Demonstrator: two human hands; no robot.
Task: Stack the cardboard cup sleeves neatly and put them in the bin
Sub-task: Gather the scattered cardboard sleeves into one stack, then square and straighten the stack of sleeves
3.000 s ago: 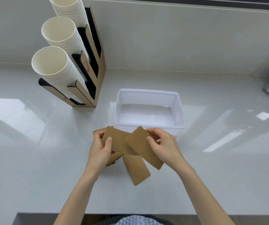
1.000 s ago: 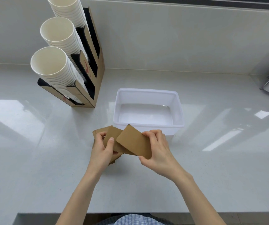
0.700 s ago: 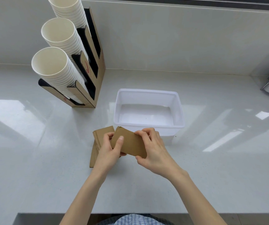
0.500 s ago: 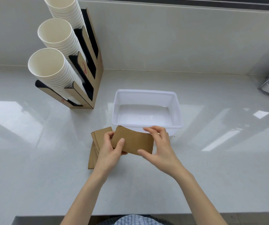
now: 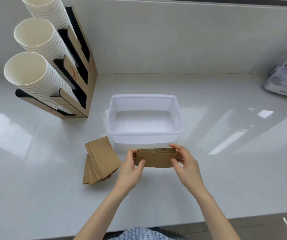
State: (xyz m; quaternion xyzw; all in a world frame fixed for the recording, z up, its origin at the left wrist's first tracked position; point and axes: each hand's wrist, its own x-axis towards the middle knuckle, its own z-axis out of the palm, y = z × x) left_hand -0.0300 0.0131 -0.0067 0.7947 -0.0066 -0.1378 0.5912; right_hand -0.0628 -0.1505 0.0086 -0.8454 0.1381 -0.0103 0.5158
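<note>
Squaring up a bundle of sleeves [image 5: 155,159] just in front of the bin [image 5: 145,135].
Left hand [image 5: 130,168] and right hand [image 5: 185,161] pinch its ends; next, probably lift it into the bin, then gather the fanned pile [image 5: 99,161] alongside.

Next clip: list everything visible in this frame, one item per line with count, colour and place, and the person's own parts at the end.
held sleeve stack: one squared-up stack, exact count unclear, brown, gripped at both ends just in front of the bin
loose sleeve pile: several fanned sleeves, brown, flat on the counter left of the hands
bin: one, translucent white, centre of the counter, nothing inside
cup holder: one, brown and black, far left against the wall
paper cup stacks: three, white, slanting out of the cup holder
clear plastic item: one, contents unclear, far right edge
counter: one, glossy white
shirt: blue checked, bottom edge
left hand: holds the stack's left end
right hand: holds the stack's right end
</note>
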